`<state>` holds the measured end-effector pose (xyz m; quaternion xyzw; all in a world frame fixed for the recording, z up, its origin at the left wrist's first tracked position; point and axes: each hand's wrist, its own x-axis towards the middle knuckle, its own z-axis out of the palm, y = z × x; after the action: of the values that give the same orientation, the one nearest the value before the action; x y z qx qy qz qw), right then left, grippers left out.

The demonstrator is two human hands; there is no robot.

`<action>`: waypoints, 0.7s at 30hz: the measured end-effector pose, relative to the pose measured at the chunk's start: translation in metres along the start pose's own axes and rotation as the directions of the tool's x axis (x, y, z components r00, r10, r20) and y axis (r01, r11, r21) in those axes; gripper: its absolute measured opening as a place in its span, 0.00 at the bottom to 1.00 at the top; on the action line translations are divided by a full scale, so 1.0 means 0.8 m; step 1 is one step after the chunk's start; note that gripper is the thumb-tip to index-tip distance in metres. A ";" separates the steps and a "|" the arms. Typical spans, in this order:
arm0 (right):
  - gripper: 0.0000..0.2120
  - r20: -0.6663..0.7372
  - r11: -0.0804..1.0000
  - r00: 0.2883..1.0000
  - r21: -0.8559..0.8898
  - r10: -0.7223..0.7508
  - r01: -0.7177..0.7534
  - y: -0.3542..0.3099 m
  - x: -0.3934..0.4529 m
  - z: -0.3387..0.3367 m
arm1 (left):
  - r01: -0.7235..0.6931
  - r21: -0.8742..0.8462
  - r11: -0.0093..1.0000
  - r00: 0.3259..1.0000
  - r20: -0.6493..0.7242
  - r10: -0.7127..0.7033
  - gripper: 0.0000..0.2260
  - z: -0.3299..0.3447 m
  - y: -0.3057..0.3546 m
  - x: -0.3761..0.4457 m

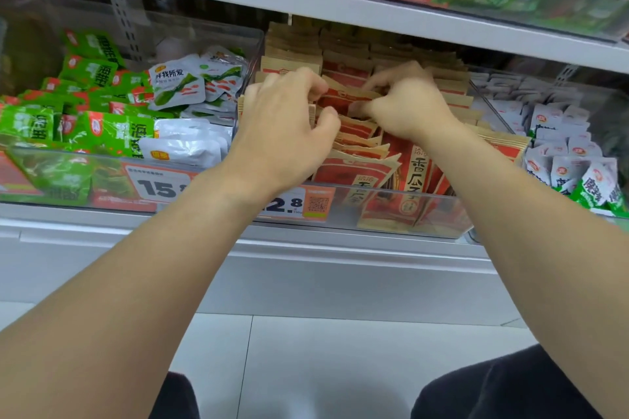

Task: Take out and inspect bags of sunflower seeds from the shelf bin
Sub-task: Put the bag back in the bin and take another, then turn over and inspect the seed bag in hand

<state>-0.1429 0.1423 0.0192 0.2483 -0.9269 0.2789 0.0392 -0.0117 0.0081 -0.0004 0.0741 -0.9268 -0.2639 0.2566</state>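
A clear shelf bin [381, 206] in the middle holds several red and tan sunflower seed bags [413, 173] standing in rows. Both my hands reach into it from the front. My left hand [286, 126] has its fingers curled over the tops of the bags on the left side of the bin, thumb pressed against one bag's edge. My right hand [405, 102] pinches the top edge of a red bag [340, 100] between the hands. The lower parts of the gripped bags are hidden among the others.
A bin of green and white snack packs [102, 119] stands to the left, with a price tag [156, 185] on its front. White and green packets [571, 163] fill the bin on the right. A shelf board [374, 15] hangs close above. White floor tiles lie below.
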 end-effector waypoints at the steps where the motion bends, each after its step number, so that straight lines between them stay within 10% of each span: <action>1: 0.03 0.022 1.000 1.000 0.006 0.016 -0.017 -0.002 0.001 0.001 | -0.013 0.031 0.999 1.000 -0.001 0.013 0.16 0.002 -0.001 0.002; 7: 0.04 0.147 1.000 0.989 0.012 0.014 -0.016 -0.006 -0.002 -0.002 | -0.048 0.161 0.986 0.980 0.196 0.016 0.30 0.003 -0.005 0.019; 12: 0.09 -0.055 0.895 0.986 0.430 0.155 -0.117 0.002 0.017 -0.009 | -0.034 0.118 0.992 0.974 0.226 0.006 0.23 -0.002 -0.005 0.021; 16: 0.25 -0.029 0.982 0.984 0.068 0.178 -0.176 0.003 0.034 0.000 | -0.053 0.118 0.992 0.975 0.219 0.026 0.22 0.000 -0.005 0.019; 21: 0.14 -0.017 0.975 0.977 0.078 0.210 -0.209 -0.010 0.032 0.001 | -0.019 0.080 0.997 0.982 0.187 0.004 0.21 0.001 -0.005 0.018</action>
<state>-0.1612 0.1246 0.0277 0.1470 -0.9361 0.3194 0.0117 -0.0245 0.0008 0.0033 0.0539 -0.9572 -0.2304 0.1668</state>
